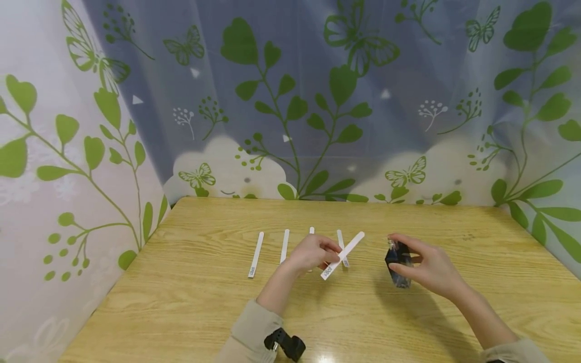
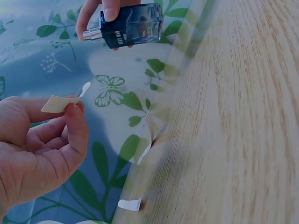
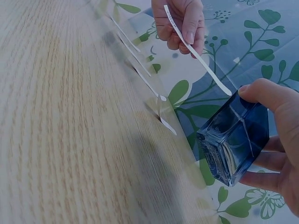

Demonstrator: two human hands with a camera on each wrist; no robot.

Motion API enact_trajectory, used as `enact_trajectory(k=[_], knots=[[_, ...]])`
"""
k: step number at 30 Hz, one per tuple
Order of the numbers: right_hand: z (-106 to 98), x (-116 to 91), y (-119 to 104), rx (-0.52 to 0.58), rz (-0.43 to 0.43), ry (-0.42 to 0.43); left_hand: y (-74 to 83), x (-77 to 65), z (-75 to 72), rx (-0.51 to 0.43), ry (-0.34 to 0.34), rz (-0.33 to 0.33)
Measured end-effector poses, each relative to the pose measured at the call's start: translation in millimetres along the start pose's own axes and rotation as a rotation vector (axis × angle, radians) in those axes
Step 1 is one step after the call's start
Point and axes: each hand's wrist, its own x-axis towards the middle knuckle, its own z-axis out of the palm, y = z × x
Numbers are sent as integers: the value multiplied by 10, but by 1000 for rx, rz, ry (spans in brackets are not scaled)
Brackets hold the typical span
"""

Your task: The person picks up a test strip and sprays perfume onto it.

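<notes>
My left hand (image 1: 310,253) pinches a white perfume test strip (image 1: 353,246) between thumb and fingers, above the table. The strip slants up to the right, and its printed end is nearest me. To the right, my right hand (image 1: 433,269) grips a dark blue glass perfume bottle (image 1: 400,275), also held above the table. A silver sprayer (image 2: 92,34) tops the bottle, and the index finger lies over it in the head view. In the right wrist view the far tip of the strip (image 3: 205,66) appears close to the bottle (image 3: 233,140); whether they touch I cannot tell.
More white test strips lie in a spaced row on the wooden table (image 1: 181,302), among them one at the left (image 1: 256,252) and one behind the held strip (image 1: 340,238). The left hand partly covers the middle ones. A leaf-patterned curtain (image 1: 290,166) hangs behind the table.
</notes>
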Motion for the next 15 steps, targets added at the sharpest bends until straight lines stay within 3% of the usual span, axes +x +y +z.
enact_trajectory(k=[7, 15], knots=[[0, -5, -1, 16, -9, -10, -30, -36, -100, -55, 35, -12], [3, -23, -9, 34, -10, -10, -68, -96, -337, -81, 106, 10]])
